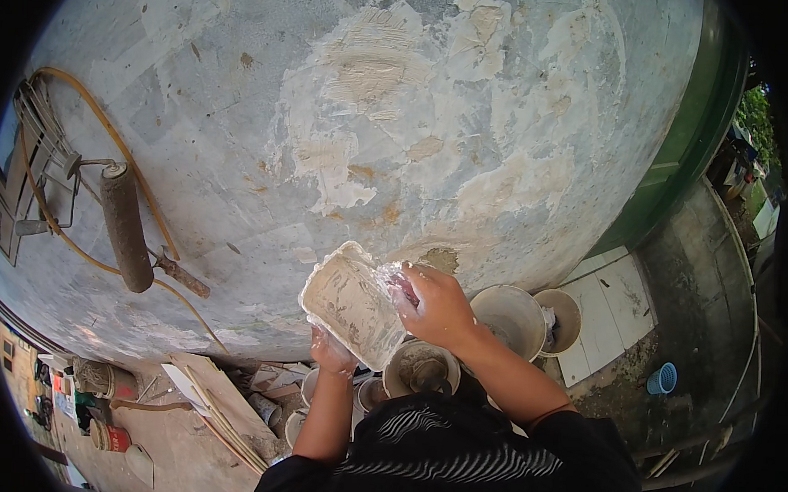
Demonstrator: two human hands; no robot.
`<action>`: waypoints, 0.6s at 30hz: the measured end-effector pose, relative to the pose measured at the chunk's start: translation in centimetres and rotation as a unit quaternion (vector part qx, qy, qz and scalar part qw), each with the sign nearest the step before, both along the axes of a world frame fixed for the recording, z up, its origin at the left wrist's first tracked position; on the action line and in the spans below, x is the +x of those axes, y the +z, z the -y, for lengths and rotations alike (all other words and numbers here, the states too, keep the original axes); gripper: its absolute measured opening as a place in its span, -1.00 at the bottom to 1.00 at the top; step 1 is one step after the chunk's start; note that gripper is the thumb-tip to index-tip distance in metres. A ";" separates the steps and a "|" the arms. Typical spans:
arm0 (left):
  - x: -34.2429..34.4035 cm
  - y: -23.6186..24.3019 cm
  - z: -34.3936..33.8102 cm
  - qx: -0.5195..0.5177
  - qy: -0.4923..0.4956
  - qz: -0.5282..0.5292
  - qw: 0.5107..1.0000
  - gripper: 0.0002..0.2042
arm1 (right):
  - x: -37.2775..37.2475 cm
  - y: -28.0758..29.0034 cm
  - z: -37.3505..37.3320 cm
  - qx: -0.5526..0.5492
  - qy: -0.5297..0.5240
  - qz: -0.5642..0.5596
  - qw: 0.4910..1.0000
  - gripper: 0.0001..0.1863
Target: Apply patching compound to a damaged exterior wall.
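Before a patchy wall [233, 145], the left hand [331, 351] grasps a crusted rectangular tray [354, 304], the right hand [437, 304] curled, grip unclear.

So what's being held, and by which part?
The left hand holds a smeared tub by its near end; whether the right hand grips anything is unclear.

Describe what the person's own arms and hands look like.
Black short sleeves end near the elbows, matching a black top with pale wavy stripes. Both forearms are bare. The left hand and right hand are ungloved and smeared white; no watch shows.
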State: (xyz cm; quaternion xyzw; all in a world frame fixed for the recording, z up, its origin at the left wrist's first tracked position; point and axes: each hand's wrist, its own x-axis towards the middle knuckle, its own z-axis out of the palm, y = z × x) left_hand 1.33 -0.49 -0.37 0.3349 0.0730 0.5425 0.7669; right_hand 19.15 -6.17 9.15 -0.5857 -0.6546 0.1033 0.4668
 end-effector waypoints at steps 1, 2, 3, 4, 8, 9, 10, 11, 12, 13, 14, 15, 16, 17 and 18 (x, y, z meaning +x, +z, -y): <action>0.0 0.1 0.0 0.000 0.000 -0.001 1.000 -0.29 | -0.3 0.3 0.3 0.025 -0.008 0.012 1.000 -0.71; 0.1 0.3 0.2 0.022 -0.004 0.014 1.000 -0.27 | -0.6 0.5 0.6 0.051 -0.017 0.024 0.998 -0.72; 0.2 0.3 0.2 0.045 -0.009 0.028 0.999 -0.25 | -0.8 0.6 0.9 0.051 -0.016 0.024 0.998 -0.72; 0.4 0.3 0.3 0.045 -0.009 0.028 0.999 -0.25 | -1.0 0.6 1.2 0.069 -0.032 0.021 0.997 -0.72; 0.9 0.1 0.7 0.048 0.026 0.012 0.998 -0.31 | -1.0 0.6 1.4 0.079 -0.065 0.008 0.995 -0.74; 1.0 0.2 0.7 0.053 0.011 0.021 0.998 -0.31 | -1.1 0.5 1.1 0.080 -0.065 0.008 0.995 -0.74; 1.2 0.4 0.9 0.053 0.009 0.020 0.998 -0.31 | -1.1 0.3 0.8 0.106 -0.074 0.004 0.992 -0.74; 1.3 0.8 1.1 0.072 0.007 -0.015 0.997 -0.31 | -1.2 0.2 0.5 0.132 -0.084 -0.001 0.988 -0.74; 1.5 0.9 1.2 0.091 0.006 -0.049 0.995 -0.31 | -1.2 -0.1 0.2 0.131 -0.086 -0.001 0.988 -0.74; 1.4 0.8 1.1 0.092 0.005 -0.050 0.995 -0.31 | -1.3 -0.3 -0.3 0.122 -0.077 0.002 0.990 -0.74; 1.3 0.5 0.9 0.049 0.000 -0.044 0.998 -0.30 | -1.3 -0.3 -0.6 0.112 -0.068 0.005 0.991 -0.73; 1.2 0.4 0.7 0.005 -0.004 -0.038 0.999 -0.28 | -1.2 -0.1 -0.7 0.113 -0.069 0.005 0.991 -0.73; 1.1 0.5 0.7 0.006 -0.005 -0.039 0.999 -0.28 | -1.2 0.0 -0.7 0.055 -0.042 -0.025 0.997 -0.74; 1.1 0.6 0.6 -0.003 0.004 -0.050 0.999 -0.28 | -1.1 0.1 -0.8 -0.002 -0.014 -0.056 0.998 -0.75; 1.0 0.7 0.5 -0.011 0.012 -0.061 0.998 -0.29 | -0.9 0.1 -1.1 -0.002 -0.014 -0.056 0.998 -0.75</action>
